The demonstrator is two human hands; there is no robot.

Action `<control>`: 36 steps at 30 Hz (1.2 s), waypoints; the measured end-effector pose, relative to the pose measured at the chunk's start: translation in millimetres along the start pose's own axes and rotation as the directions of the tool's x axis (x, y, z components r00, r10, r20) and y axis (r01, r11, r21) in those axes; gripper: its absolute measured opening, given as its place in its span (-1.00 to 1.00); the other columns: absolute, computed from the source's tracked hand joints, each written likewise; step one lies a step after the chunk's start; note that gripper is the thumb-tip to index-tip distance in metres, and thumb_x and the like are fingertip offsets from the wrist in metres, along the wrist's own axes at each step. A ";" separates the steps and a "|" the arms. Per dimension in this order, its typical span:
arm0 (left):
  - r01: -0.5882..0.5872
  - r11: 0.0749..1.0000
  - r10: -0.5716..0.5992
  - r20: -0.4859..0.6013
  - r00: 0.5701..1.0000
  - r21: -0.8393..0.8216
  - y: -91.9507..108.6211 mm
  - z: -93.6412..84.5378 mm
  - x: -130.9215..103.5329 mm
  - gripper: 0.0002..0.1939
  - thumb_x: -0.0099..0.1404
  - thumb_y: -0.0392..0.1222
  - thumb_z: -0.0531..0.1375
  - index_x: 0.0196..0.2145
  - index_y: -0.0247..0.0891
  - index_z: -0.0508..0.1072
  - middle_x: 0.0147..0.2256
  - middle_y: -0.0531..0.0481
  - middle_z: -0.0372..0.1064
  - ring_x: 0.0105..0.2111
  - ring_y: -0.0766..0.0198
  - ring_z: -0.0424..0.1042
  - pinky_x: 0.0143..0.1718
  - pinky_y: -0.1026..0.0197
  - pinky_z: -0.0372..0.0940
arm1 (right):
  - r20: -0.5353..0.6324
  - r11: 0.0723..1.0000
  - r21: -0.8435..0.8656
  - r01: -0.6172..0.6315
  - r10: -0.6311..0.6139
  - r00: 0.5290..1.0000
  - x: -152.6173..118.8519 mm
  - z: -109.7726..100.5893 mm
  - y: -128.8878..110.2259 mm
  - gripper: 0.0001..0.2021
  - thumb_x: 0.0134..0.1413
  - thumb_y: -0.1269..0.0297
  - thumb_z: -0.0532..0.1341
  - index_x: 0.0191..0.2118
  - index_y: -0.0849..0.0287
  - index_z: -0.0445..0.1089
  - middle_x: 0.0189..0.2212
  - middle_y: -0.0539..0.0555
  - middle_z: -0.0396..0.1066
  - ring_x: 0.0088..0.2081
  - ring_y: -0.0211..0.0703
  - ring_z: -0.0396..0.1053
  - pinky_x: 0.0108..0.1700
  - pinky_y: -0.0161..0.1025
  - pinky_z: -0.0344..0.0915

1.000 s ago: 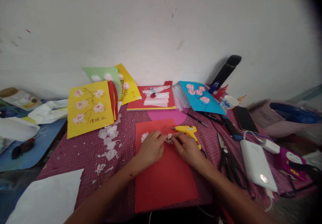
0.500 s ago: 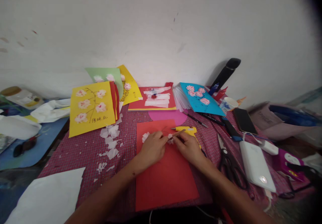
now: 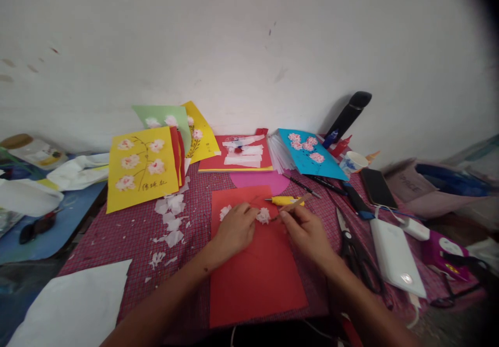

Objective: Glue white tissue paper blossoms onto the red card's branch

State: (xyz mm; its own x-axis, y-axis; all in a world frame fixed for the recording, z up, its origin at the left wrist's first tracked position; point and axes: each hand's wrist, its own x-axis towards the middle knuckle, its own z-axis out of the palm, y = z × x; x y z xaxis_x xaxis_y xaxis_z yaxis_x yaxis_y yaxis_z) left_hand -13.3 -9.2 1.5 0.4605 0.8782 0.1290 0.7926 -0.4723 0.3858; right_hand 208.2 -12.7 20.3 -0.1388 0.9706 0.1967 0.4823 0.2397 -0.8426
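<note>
A sheet of red paper (image 3: 259, 279) lies in front of me. Two white-pink tissue flowers show on it, one by my left fingertips (image 3: 263, 215) and one left of that hand (image 3: 225, 212). My left hand (image 3: 237, 231) rests on the paper between them, its fingers bent and close together; what they hold, if anything, is hidden. My right hand (image 3: 306, 231) is over the paper's right edge, pinching a thin brown stick (image 3: 298, 202) with a dark end towards the right flower. Behind that stick lies a yellow glue gun (image 3: 286, 200), partly covered.
Scissors (image 3: 356, 256), a white power bank (image 3: 397, 258) and a phone (image 3: 378, 187) lie to the right. Torn tissue scraps (image 3: 171, 217) and a yellow flower card (image 3: 140, 168) are at left. A blue card (image 3: 307, 152) and stacked red paper (image 3: 208, 164) stand behind.
My right hand has drawn back to the right with the stick, away from the flower, uncovering it. My left hand has barely moved.
</note>
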 end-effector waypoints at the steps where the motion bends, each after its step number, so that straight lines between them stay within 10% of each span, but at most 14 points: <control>1: 0.003 1.000 -0.003 -0.024 1.000 -0.007 0.2 -1.4 -0.9 -0.66 0.38 -0.38 0.05 0.06 -0.26 0.42 -0.09 -0.14 0.40 -0.08 0.08 0.38 -0.05 0.05 0.31 | 0.055 0.999 -0.038 0.007 -0.005 0.998 -4.5 -6.6 -1.7 -0.78 0.31 0.19 0.12 -0.32 0.13 0.42 -0.43 0.04 0.49 -0.39 -0.14 0.42 -0.35 -0.27 0.28; 10: -0.012 0.999 0.007 -0.125 0.992 -0.041 -0.1 -19.3 -27.0 -0.72 0.39 -0.36 0.04 -0.03 -0.21 0.44 -0.12 -0.11 0.42 -0.08 0.11 0.39 -0.01 0.08 0.29 | 0.540 0.722 -0.592 0.357 0.027 0.841 -45.2 -9.4 -20.3 -0.85 0.19 0.27 0.23 -0.41 0.11 0.44 -0.48 0.09 0.55 -0.47 -0.11 0.45 -0.46 -0.24 -0.06; 20: -0.104 0.974 0.042 -0.294 0.955 -0.200 2.2 -32.6 -88.8 -0.81 0.18 -0.42 -0.04 -0.51 -0.18 0.17 -0.58 0.08 0.15 -0.55 0.28 0.18 -0.48 0.19 0.00 | 0.385 0.801 -0.545 0.247 -0.022 0.923 -9.4 -25.7 -11.0 -0.78 0.32 0.22 0.13 -0.32 0.11 0.46 -0.38 0.09 0.57 -0.36 -0.07 0.49 -0.39 -0.25 0.11; 27: -0.080 0.948 0.009 -0.227 0.974 -0.308 13.8 -34.6 -60.7 -0.77 0.27 -0.38 -0.01 -0.26 -0.18 0.39 -0.43 0.06 0.42 -0.42 0.28 0.40 -0.37 0.24 0.18 | 0.320 0.857 -0.470 0.211 -0.057 0.946 47.2 -32.0 -15.4 -0.71 0.31 0.19 0.10 -0.39 0.11 0.47 -0.45 0.04 0.55 -0.43 -0.13 0.44 -0.42 -0.27 0.12; 36: -0.157 0.941 0.018 -0.417 0.909 -0.300 -18.1 -1.0 -54.5 -0.72 0.21 -0.43 0.01 -0.25 -0.20 0.44 -0.38 -0.02 0.37 -0.39 0.25 0.38 -0.35 0.24 0.24 | 0.267 0.876 -0.464 0.135 -0.007 0.964 65.4 -33.0 -7.7 -0.72 0.29 0.20 0.08 -0.38 0.12 0.46 -0.44 0.02 0.53 -0.42 -0.13 0.45 -0.40 -0.29 0.18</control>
State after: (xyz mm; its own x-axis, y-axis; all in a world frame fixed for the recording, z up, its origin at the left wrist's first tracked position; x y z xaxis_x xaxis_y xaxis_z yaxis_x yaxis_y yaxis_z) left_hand -53.2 -48.4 -11.5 0.2666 0.8209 0.5051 0.5534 -0.5594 0.6171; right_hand 223.9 49.7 56.1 -0.3678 0.9279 0.0616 0.8047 0.3508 -0.4790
